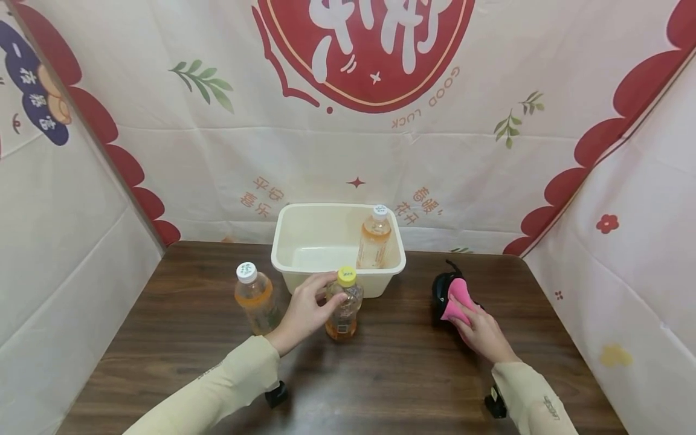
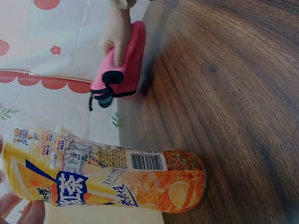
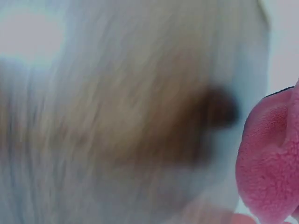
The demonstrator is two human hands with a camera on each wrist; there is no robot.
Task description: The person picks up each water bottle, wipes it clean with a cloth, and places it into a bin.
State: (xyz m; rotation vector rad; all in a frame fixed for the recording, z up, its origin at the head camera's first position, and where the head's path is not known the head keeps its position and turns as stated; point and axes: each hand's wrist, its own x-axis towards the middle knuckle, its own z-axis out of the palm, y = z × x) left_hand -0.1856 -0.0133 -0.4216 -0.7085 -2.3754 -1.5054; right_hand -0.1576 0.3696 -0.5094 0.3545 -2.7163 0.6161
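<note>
Woodgrain table [image 1: 402, 386]; left hand [image 1: 306, 309] grips yellow-capped bottle [image 1: 345, 317], right hand [image 1: 483, 333] fuzzy pink fabric [image 1: 460, 294]

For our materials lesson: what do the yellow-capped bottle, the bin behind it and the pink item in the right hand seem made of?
Yellow-capped bottle: probably clear, shiny plastic; it is see-through, with glints.
Bin: likely moulded plastic, smooth with a slight sheen; its corners are rounded.
Pink item: seemingly matte, fleecy fabric; a fuzzy nap shows up close.
</note>
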